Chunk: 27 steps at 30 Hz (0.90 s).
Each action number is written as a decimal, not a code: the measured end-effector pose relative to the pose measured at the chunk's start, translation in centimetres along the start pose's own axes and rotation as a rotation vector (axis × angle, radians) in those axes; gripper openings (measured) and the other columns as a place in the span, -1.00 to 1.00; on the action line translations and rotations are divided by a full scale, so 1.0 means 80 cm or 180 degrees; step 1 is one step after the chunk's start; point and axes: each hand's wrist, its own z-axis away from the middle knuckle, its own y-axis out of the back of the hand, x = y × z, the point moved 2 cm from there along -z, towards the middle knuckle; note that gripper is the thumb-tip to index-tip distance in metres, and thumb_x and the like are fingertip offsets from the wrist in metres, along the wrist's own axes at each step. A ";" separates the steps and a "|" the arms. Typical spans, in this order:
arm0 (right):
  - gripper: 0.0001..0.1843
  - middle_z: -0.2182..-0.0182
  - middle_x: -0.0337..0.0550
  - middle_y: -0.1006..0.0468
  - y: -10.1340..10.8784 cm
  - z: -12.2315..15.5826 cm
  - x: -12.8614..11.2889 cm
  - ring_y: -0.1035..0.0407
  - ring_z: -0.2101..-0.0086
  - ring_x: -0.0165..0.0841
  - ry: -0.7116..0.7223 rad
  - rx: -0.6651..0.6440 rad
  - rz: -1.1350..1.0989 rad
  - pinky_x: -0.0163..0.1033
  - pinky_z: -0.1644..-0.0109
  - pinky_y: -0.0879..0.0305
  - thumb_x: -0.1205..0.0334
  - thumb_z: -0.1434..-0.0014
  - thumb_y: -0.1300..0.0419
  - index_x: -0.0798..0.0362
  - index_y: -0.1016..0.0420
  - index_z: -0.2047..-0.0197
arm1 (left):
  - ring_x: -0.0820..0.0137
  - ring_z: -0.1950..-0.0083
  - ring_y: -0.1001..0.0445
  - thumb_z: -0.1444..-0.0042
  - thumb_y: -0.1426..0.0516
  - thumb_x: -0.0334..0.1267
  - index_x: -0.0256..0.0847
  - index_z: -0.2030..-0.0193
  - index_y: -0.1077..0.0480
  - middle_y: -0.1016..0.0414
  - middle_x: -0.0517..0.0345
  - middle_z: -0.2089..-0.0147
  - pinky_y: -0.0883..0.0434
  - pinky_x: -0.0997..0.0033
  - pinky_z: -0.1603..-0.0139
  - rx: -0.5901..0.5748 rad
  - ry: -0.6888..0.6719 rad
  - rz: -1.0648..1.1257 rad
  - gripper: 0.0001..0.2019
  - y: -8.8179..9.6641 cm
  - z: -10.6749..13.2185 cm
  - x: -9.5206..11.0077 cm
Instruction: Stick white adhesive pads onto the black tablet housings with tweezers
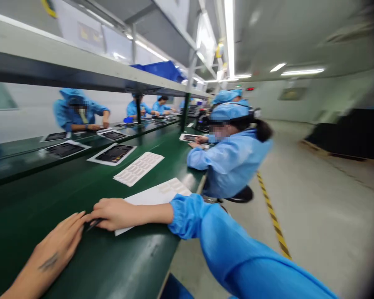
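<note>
Head view: the right hand (121,214) curls closed around a slim dark tool (93,225), probably tweezers, though blur hides its tip. The left hand (60,236) lies open, fingers spread, just beside that tool on the green conveyor belt (112,265). Under the right hand lies a white label sheet (156,197); a second sheet (139,168) lies farther along, near a black tray (114,153) on white card. A co-worker (230,158) in blue sits along the same side of the belt.
</note>
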 end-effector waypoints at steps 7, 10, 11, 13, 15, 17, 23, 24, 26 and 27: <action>-0.72 0.23 -0.14 -0.60 -0.001 -0.017 0.046 -0.42 0.12 -0.29 -0.0419 0.0038 0.0107 -0.25 0.03 -0.34 0.48 -0.15 -0.21 0.00 -0.56 0.11 | 0.24 -0.20 -0.45 -0.30 0.07 -0.36 -0.24 -0.11 -0.43 -0.49 -0.02 -0.16 -0.44 0.20 -0.22 -0.0618 0.0262 -0.0688 -0.64 0.030 -0.027 0.073; -0.76 0.15 0.01 -0.58 0.010 -0.067 0.129 -0.42 0.05 -0.22 -0.0906 0.0061 0.0356 -0.11 -0.05 -0.34 0.50 -0.23 -0.13 0.12 -0.55 0.10 | 0.23 -0.20 -0.43 -0.30 0.04 -0.37 -0.24 -0.10 -0.43 -0.49 0.00 -0.16 -0.44 0.19 -0.22 -0.0809 0.0528 -0.0693 -0.67 0.035 -0.029 0.082; -0.80 0.13 0.03 -0.57 0.013 -0.082 0.156 -0.43 0.05 -0.20 -0.1106 0.0027 0.0466 -0.07 -0.05 -0.35 0.44 -0.27 -0.14 0.14 -0.54 0.09 | 0.22 -0.20 -0.43 -0.31 0.04 -0.37 -0.24 -0.09 -0.44 -0.49 0.00 -0.15 -0.44 0.18 -0.21 -0.0849 0.0582 -0.0663 -0.68 0.036 -0.030 0.085; -0.75 0.00 -0.03 -0.51 0.017 -0.108 0.202 -0.43 0.05 -0.23 -0.1459 -0.0097 0.0671 0.00 -0.03 -0.40 0.21 -0.31 -0.18 0.09 -0.47 -0.03 | 0.21 -0.19 -0.43 -0.31 0.04 -0.37 -0.24 -0.07 -0.44 -0.49 0.00 -0.15 -0.45 0.18 -0.19 -0.0910 0.0652 -0.0589 -0.69 0.037 -0.030 0.089; -0.65 -0.06 -0.03 -0.46 0.014 -0.126 0.234 -0.44 0.04 -0.22 -0.1710 -0.0275 0.0838 0.02 -0.01 -0.42 0.12 -0.31 -0.19 0.07 -0.42 -0.11 | 0.20 -0.19 -0.42 -0.31 0.04 -0.37 -0.24 -0.06 -0.44 -0.49 -0.01 -0.15 -0.45 0.17 -0.18 -0.0940 0.0677 -0.0531 -0.70 0.037 -0.030 0.090; -0.62 -0.08 -0.02 -0.45 0.004 -0.141 0.252 -0.44 0.04 -0.21 -0.1852 -0.0469 0.0974 0.02 0.00 -0.43 0.12 -0.31 -0.19 0.07 -0.40 -0.14 | 0.19 -0.19 -0.42 -0.30 0.03 -0.38 -0.25 -0.06 -0.43 -0.48 -0.01 -0.15 -0.44 0.16 -0.18 -0.0949 0.0675 -0.0491 -0.70 0.035 -0.029 0.090; -0.62 -0.07 -0.01 -0.46 -0.026 -0.175 0.255 -0.44 0.05 -0.21 -0.1926 -0.0851 0.1207 0.00 0.01 -0.43 0.12 -0.30 -0.20 0.08 -0.40 -0.13 | 0.21 -0.17 -0.42 -0.27 0.02 -0.40 -0.25 -0.04 -0.43 -0.48 -0.01 -0.14 -0.41 0.17 -0.20 -0.0883 0.0652 -0.0397 -0.71 0.032 -0.026 0.088; -0.62 -0.07 -0.01 -0.46 -0.027 -0.179 0.252 -0.44 0.05 -0.21 -0.1907 -0.0874 0.1215 0.00 0.01 -0.44 0.12 -0.30 -0.20 0.09 -0.40 -0.13 | 0.22 -0.16 -0.43 -0.27 0.03 -0.40 -0.24 -0.04 -0.42 -0.48 0.00 -0.13 -0.41 0.19 -0.20 -0.0855 0.0642 -0.0377 -0.71 0.030 -0.025 0.088; -0.61 -0.07 0.00 -0.46 -0.024 -0.183 0.240 -0.44 0.04 -0.21 -0.1821 -0.0891 0.1198 -0.01 0.01 -0.44 0.12 -0.30 -0.21 0.09 -0.40 -0.13 | 0.26 -0.15 -0.44 -0.27 0.04 -0.40 -0.23 -0.05 -0.41 -0.49 0.03 -0.12 -0.41 0.22 -0.20 -0.0803 0.0651 -0.0338 -0.70 0.028 -0.022 0.086; -0.61 -0.06 0.00 -0.46 -0.020 -0.184 0.233 -0.44 0.04 -0.21 -0.1749 -0.0888 0.1173 -0.01 0.01 -0.44 0.12 -0.29 -0.21 0.09 -0.40 -0.13 | 0.27 -0.16 -0.42 -0.28 0.04 -0.40 -0.22 -0.06 -0.40 -0.48 0.04 -0.12 -0.40 0.22 -0.22 -0.0744 0.0685 -0.0342 -0.70 0.027 -0.021 0.084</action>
